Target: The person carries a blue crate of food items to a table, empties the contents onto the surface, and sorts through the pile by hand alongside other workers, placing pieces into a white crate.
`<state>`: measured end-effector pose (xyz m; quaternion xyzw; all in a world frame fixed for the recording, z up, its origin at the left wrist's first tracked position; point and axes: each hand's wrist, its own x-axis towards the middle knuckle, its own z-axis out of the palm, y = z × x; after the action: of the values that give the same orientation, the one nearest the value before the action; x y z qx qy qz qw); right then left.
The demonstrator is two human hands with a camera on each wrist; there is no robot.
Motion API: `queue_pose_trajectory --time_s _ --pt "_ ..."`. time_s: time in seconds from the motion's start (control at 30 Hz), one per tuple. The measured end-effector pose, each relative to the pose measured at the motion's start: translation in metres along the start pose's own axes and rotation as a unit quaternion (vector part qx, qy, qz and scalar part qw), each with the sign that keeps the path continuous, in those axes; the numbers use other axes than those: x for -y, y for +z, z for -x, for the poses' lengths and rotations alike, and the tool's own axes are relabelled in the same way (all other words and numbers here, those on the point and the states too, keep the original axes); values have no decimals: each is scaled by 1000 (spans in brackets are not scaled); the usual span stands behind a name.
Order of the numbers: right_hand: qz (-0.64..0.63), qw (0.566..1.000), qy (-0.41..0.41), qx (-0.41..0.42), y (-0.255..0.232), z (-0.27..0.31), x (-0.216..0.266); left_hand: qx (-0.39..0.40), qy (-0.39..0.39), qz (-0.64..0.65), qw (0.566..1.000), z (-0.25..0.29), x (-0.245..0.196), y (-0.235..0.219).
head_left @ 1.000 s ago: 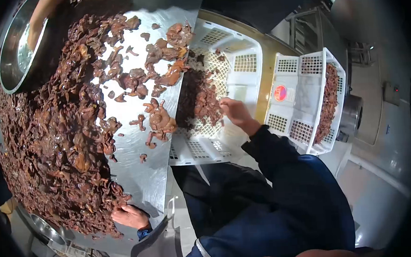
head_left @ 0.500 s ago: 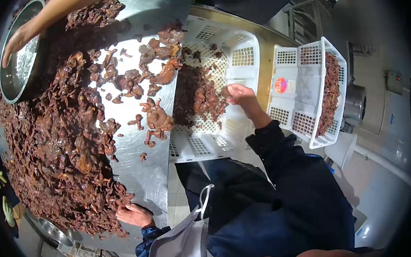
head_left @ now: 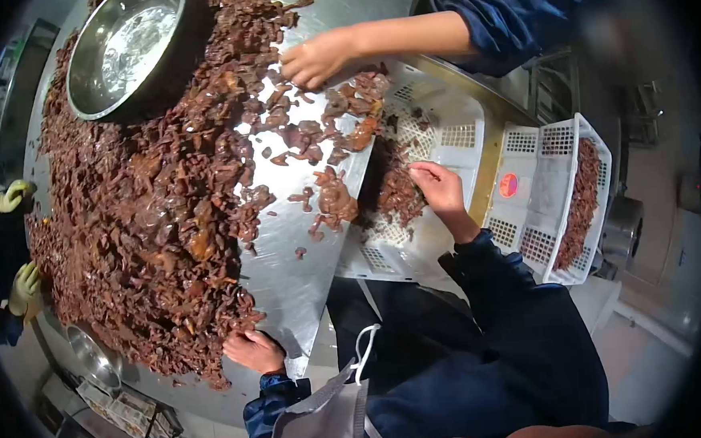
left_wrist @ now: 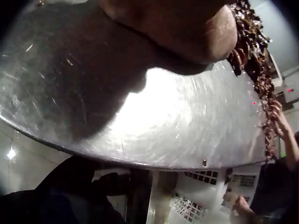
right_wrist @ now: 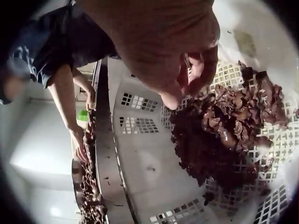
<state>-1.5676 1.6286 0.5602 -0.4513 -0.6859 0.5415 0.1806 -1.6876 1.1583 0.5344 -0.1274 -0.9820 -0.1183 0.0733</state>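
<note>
My left hand [head_left: 254,352] rests on the metal table at the lower edge of a large heap of dark red-brown meat pieces [head_left: 146,223], thumb apart from the fingers. In the left wrist view only part of this hand [left_wrist: 182,32] shows, and its fingertips are hidden. Over the white perforated basket [head_left: 453,189] hangs my right hand [head_left: 443,193], above a smaller heap of pieces [head_left: 397,188]. The right wrist view shows this hand [right_wrist: 163,46] with curled fingers, no piece visible between them, and the basket's heap [right_wrist: 224,126] below.
Another person's hand [head_left: 317,58] reaches onto loose pieces at the table's far side. A steel bowl [head_left: 128,52] stands on the heap. Gloved hands [head_left: 24,287] are at the left edge. A second white basket [head_left: 538,199] with pieces lies to the right.
The head view has shifted. The other person's hand has gone from the bowl to the loose pieces. A dark piece seen at my right fingertips half a second ago no longer shows there.
</note>
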Motion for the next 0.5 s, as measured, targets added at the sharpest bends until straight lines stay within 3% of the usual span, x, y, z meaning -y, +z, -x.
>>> queue_pose_trajectory --time_s 0.03,0.07,0.13,0.17,0.27,0.37,0.4,0.5 --pt "-27 999 -39 4 8 1 11 11 -8 13 1000 1 -2 -2" --pt "156 979 -132 -15 15 7 47 5 -7 12 1000 3 -4 0" --pt "241 900 -360 52 42 5 82 -7 -3 10 1000 5 -7 5" --pt "249 878 -395 103 57 13 95 -6 -5 5 1000 5 -8 5" --pt "276 833 -438 196 92 30 97 -14 1 -5 1000 6 -12 4" --pt "330 826 -421 177 83 18 66 1 -18 7 1000 10 -14 5" --pt "338 835 -417 123 74 19 68 3 -23 8 1000 13 -12 5" --pt "356 843 -391 94 56 6 76 16 -34 -3 999 18 -13 12"
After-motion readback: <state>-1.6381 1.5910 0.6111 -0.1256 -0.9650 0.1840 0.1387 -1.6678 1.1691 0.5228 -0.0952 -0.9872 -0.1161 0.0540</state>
